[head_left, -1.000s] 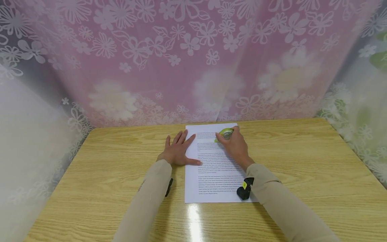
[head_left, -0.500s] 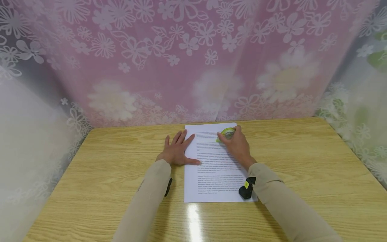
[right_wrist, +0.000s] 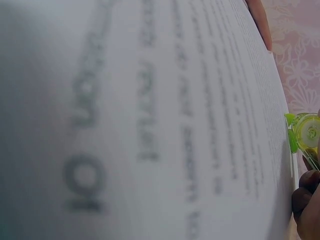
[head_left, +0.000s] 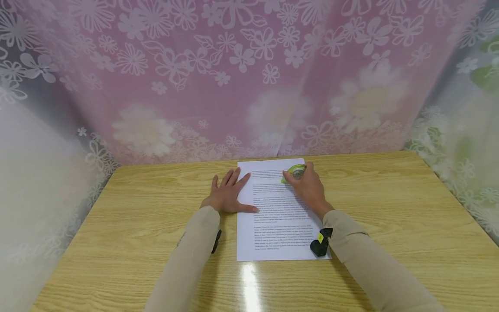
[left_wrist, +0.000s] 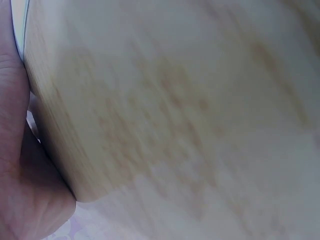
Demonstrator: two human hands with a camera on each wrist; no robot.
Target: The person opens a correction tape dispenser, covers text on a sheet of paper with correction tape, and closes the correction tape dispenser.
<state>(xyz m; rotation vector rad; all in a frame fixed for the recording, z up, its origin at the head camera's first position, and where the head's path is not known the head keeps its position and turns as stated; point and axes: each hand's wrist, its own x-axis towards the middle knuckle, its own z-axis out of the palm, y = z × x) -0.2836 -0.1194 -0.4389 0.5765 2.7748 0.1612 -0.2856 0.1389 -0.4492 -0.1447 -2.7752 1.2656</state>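
A printed white sheet [head_left: 280, 254] lies on the wooden table. My left hand [head_left: 228, 197] rests with spread fingers over the sheet's left edge, its thumb on the text. Near the sheet's upper right, my right hand [head_left: 310, 188] grips a green, clear-bodied correction tape [head_left: 297, 172] between thumb and fingers, tip down on the upper text. In the right wrist view the green tip of the correction tape [right_wrist: 292, 134] meets the paper [right_wrist: 240, 150], with my right hand's fingers [right_wrist: 307, 197] behind it. The left wrist view has part of my left hand [left_wrist: 20, 150] at its left edge.
The wooden table [head_left: 156, 242] extends on both sides of the sheet. A pink floral curtain [head_left: 218, 99] hangs behind its far edge, with pale curtains at both sides. A black wrist device [head_left: 320, 242] is over the sheet's lower right corner.
My right hand has moved slightly to the right with the correction tape, along the upper text. My left hand has stayed in place on the sheet.
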